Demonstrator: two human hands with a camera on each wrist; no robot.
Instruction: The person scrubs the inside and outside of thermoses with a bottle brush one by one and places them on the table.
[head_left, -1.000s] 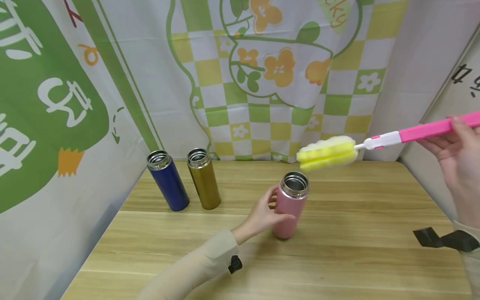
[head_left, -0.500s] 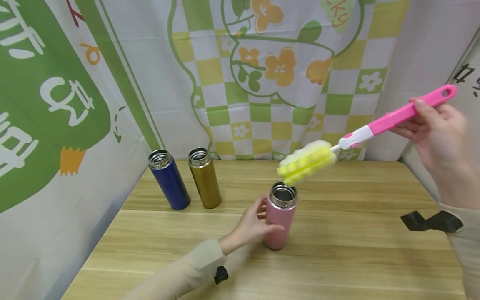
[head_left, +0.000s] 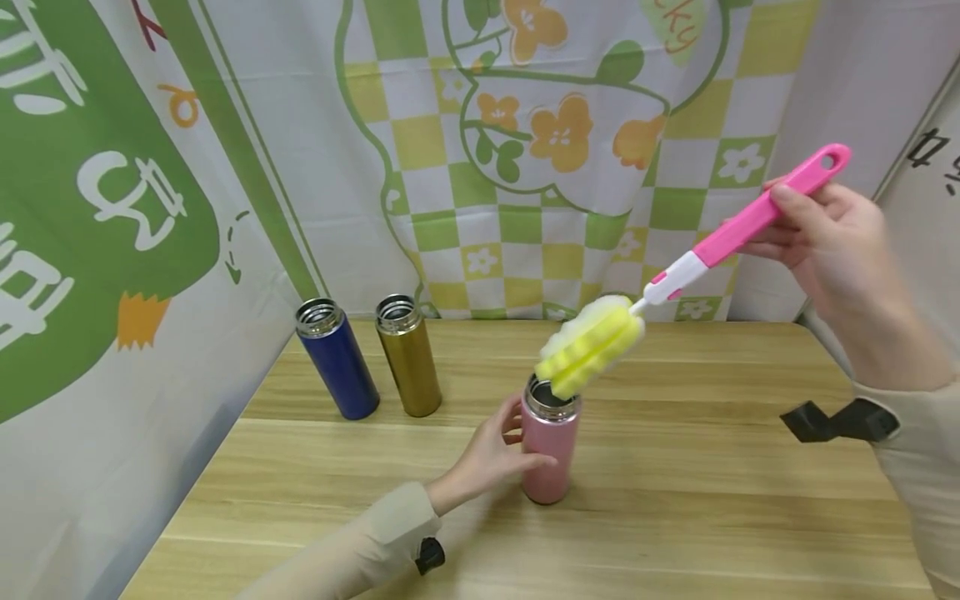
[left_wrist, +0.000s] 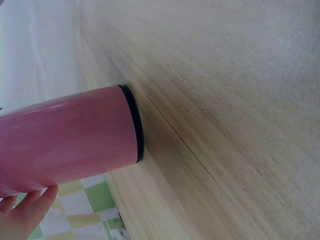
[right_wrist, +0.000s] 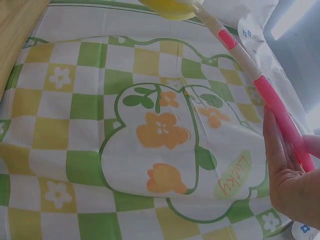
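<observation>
Blue thermos bottle point(head_left: 341, 371): upright, beyond the left hand and off to its left, steel mouth uncovered
Gold thermos bottle point(head_left: 411, 371): upright just right of the blue one, nearer the left hand but apart from it, also lidless
Left hand point(head_left: 480, 461): clamped on the pink bottle, thumb across the near side, fingers curled round the left and back
Pink thermos bottle point(head_left: 550, 435): in the left hand's grip, lidless, upright or nearly so, its dark-rimmed base down on the table
Sponge head point(head_left: 592, 346): up and right of the left hand, its lower tip over the bottle's mouth; whether it touches the rim or dips inside I cannot tell
Bottle brush point(head_left: 678, 279): slopes from the mouth up to the right hand, well tilted against the bottle
Right hand point(head_left: 832, 242): thumb and fingers pinched together on the pink handle point(head_left: 750, 223), the holed end jutting past the grip
Brushing so far: bottle steadied and brush brought to its mouth, I judge; pushing the sponge down inside looks left to do, and whether the other two have had a turn is unclear
Table point(head_left: 697, 467) edges: the far one runs beyond both hands along the checked cloth point(head_left: 517, 262); bare wood right of the pink bottle, below the right hand, leaves room to swing the brush upright
</observation>
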